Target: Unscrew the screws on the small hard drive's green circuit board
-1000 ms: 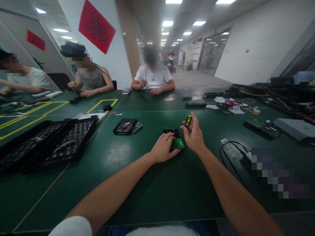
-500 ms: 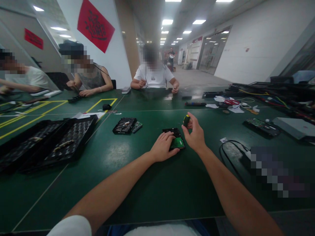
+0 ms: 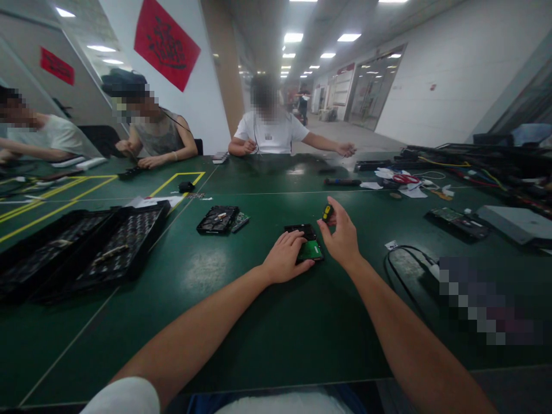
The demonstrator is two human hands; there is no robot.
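Observation:
My left hand (image 3: 285, 257) lies on a black hard drive (image 3: 304, 233) whose green circuit board (image 3: 313, 251) faces up, with the fingers curled over its near edge. Just right of the drive, my right hand (image 3: 342, 237) is closed on a screwdriver with a yellow and black handle (image 3: 328, 213). The handle points up and the tip goes down toward the drive, hidden behind my fingers. A second black hard drive (image 3: 218, 219) with a loose green board beside it lies further left on the green table (image 3: 241, 322).
Black slotted trays (image 3: 86, 247) sit at the left. A black cable loop (image 3: 407, 259) lies right of my right arm. Boards, a grey box (image 3: 515, 223), cables and red scissors crowd the far right. Three people sit across and to the left.
My right hand has turned the screwdriver handle slightly and stayed over the drive. The person opposite has stretched an arm out to the right. My left hand has not moved.

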